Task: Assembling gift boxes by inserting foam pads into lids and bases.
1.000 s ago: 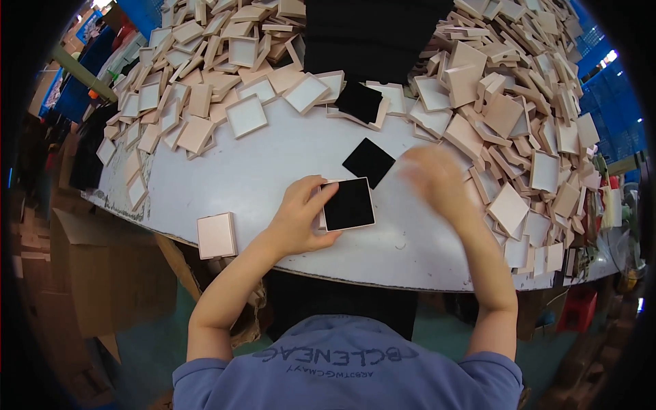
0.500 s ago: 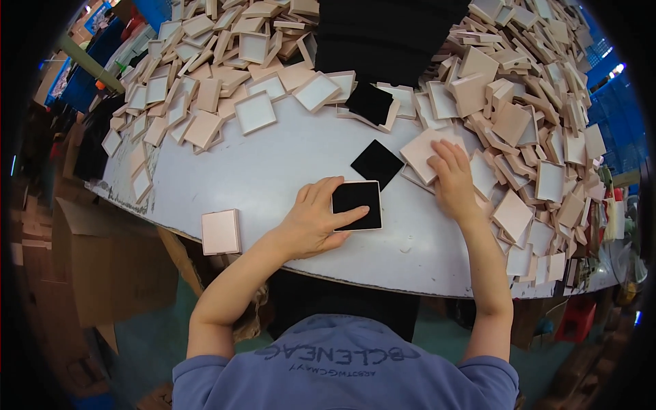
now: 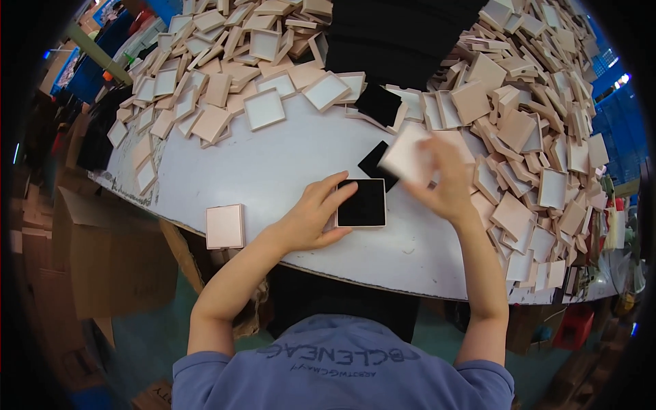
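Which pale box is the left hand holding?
The box with black inside, in the left hand; the lone box farther left and the blurred box in the right hand show pale faces.

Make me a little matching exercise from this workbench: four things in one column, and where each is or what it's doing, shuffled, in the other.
Things
1. Left hand
2. Right hand
3. Lone pale pink box
4. Large black material

Places and states
A. At the far side of the white table, between heaps of box parts
B. Holding a blurred pale pink piece
C. Near the table's front edge, beyond the left forearm
D. On the left side of the black-lined box

Right pairs: 1-D, 2-B, 3-C, 4-A
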Demonstrator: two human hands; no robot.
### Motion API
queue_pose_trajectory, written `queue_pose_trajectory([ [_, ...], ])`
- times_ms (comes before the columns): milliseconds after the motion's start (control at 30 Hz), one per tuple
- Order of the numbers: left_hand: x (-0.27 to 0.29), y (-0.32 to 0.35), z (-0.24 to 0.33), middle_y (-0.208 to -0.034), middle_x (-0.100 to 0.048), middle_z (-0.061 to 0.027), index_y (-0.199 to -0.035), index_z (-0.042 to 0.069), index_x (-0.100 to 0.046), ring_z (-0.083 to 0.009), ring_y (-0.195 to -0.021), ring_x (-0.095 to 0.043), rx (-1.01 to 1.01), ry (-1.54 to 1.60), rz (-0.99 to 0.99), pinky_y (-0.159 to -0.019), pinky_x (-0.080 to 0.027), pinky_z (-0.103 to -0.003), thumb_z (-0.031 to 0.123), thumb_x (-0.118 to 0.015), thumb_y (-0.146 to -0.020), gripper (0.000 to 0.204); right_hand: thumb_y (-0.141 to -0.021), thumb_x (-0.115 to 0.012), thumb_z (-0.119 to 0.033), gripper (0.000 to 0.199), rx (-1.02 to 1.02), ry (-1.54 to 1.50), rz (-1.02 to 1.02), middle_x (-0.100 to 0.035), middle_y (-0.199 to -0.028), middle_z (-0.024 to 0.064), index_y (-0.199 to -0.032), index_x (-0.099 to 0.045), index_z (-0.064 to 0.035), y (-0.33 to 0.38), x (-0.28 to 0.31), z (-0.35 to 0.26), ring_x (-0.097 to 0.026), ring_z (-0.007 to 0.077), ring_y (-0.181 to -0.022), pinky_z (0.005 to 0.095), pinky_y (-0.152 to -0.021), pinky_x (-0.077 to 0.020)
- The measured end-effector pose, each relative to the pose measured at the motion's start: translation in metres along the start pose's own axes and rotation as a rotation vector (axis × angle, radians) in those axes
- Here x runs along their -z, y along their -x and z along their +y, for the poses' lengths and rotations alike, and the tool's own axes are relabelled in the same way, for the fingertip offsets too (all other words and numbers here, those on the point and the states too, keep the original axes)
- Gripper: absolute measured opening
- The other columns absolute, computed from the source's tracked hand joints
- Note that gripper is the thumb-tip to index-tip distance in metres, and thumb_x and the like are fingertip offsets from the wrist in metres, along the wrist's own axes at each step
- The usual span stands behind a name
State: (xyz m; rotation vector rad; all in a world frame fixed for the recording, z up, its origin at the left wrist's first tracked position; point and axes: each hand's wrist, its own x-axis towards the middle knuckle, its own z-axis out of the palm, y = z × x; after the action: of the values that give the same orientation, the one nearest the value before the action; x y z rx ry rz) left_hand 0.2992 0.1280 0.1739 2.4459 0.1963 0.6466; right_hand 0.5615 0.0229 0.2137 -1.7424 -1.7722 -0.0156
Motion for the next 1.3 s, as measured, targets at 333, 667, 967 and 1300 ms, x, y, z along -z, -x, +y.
queue_pose_trajectory([
  [333,-0.007,0.006,-0.005,-0.144,-0.016,-0.0281,-0.139,0.002,-0.023,-0.0437,-0.131,-0.026,-0.027,-0.169,-0.118,-0.104,-0.025,-0.051,0.026,-0.075,-0.069,0.09,-0.067,-0.073,-0.032,0.061,0.386,-0.055,-0.399,-0.038,-0.132,0.0254,-0.121,-0.054,-0.0112,0.008,-0.024,-0.052,-0.04,0.0398,-0.118,0.0454,-0.097,-0.0372],
  [667,0.028,0.004,-0.04,-0.142,-0.027,-0.0216,-0.134,0.003,-0.036,-0.0388,-0.13,-0.026,0.108,-0.235,0.062,-0.102,-0.021,-0.056,0.035,-0.069,-0.074,0.075,-0.074,-0.069,-0.031,0.049,0.115,-0.295,-0.108,-0.05,-0.124,0.0201,-0.116,-0.057,-0.0066,0.003,-0.024,-0.032,-0.048,0.035,-0.113,0.0438,-0.096,-0.0369],
  [967,0.07,-0.001,-0.118,-0.116,-0.048,-0.0174,-0.088,0.004,-0.059,-0.0366,-0.114,-0.041,0.516,-0.779,0.353,-0.092,-0.031,-0.048,0.009,-0.065,-0.074,0.016,-0.065,-0.075,-0.038,0.038,-0.033,0.198,-0.227,-0.061,-0.079,0.0094,-0.075,-0.059,-0.0046,-0.02,-0.041,-0.011,-0.058,0.0265,-0.08,0.0373,-0.068,-0.041],
  [1300,0.014,-0.004,0.041,-0.131,-0.039,-0.0237,-0.077,0.005,-0.052,-0.0407,-0.124,-0.036,0.015,-0.236,-0.006,-0.097,-0.03,-0.05,0.01,-0.07,-0.071,0.02,-0.069,-0.062,-0.012,0.008,0.019,0.201,-0.011,-0.061,-0.07,0.0063,-0.072,-0.061,-0.0047,-0.013,-0.026,-0.018,-0.059,0.0239,-0.064,0.0364,-0.054,-0.0427],
])
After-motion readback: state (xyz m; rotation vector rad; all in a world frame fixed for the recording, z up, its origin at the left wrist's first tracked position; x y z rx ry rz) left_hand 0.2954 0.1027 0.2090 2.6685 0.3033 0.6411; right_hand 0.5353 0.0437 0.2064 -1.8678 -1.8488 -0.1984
